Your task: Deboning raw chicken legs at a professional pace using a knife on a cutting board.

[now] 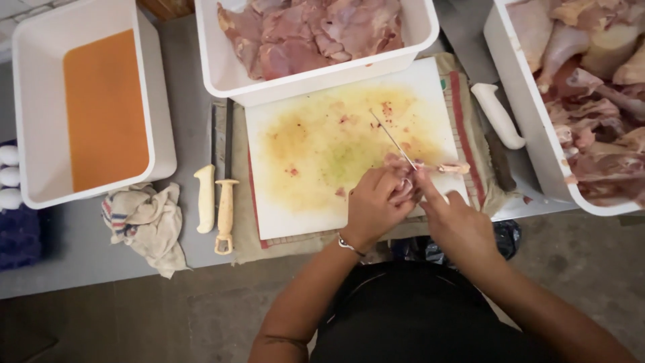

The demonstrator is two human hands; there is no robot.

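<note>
My two hands meet at the near right corner of a stained white cutting board. My right hand grips a thin-bladed knife, index finger stretched along it, blade pointing up and left over the board. My left hand, with a bracelet at the wrist, is closed on a small pink piece of raw chicken right beside the blade's base. A thin strip of meat or bone lies on the board just beyond my right fingers.
A white tub of raw chicken pieces overlaps the board's far edge. A second tub of chicken is at right, and a tub with orange liquid at left. Two pale-handled tools, a crumpled cloth and a white-handled knife lie around.
</note>
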